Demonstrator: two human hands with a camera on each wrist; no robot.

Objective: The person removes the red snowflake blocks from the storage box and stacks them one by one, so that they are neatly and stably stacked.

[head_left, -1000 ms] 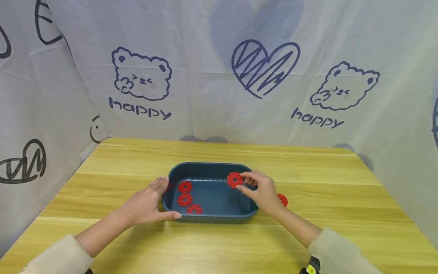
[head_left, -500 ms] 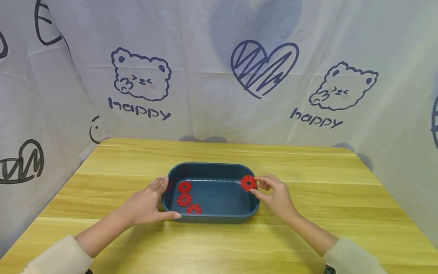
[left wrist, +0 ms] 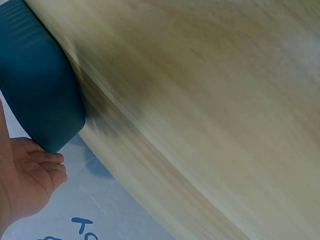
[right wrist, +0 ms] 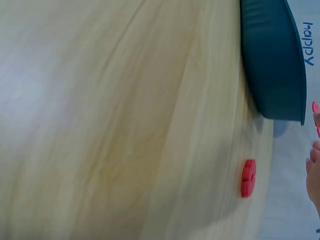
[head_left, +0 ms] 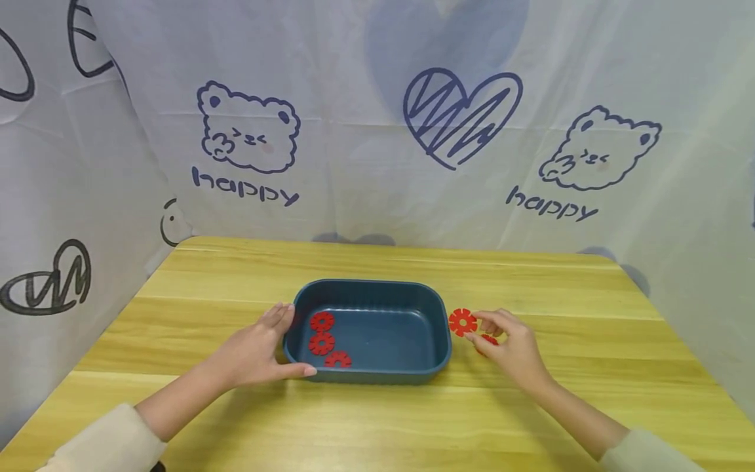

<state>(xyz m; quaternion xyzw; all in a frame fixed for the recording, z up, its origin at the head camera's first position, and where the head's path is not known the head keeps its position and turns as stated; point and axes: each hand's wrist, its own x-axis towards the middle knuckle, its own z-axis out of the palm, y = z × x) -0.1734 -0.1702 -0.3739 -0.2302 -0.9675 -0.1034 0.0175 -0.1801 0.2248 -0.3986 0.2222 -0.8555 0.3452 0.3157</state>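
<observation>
In the head view my right hand (head_left: pixel 512 341) pinches a red notched snowflake disc (head_left: pixel 454 322) between thumb and fingers, just outside the right end of a dark blue basin (head_left: pixel 377 379). Another red piece (head_left: pixel 483 348) lies on the table, partly hidden behind that hand; the right wrist view shows this red piece (right wrist: pixel 248 178) from the side. My left hand (head_left: pixel 259 351) rests against the basin's left end, thumb along the front rim, fingers extended at the side. Inside, at the left, lie three red discs (head_left: pixel 315 322), the front one partly hidden by the wall.
A yellow wood-grain table (head_left: pixel 377 426) extends around the basin. Behind it hangs a pale cloth (head_left: pixel 348 85) printed with bears, hearts and words, which also closes off both sides.
My right hand has carried the pinched disc rightward, from over the basin's right part to outside its right wall. The left hand and the discs in the basin stay in place.
</observation>
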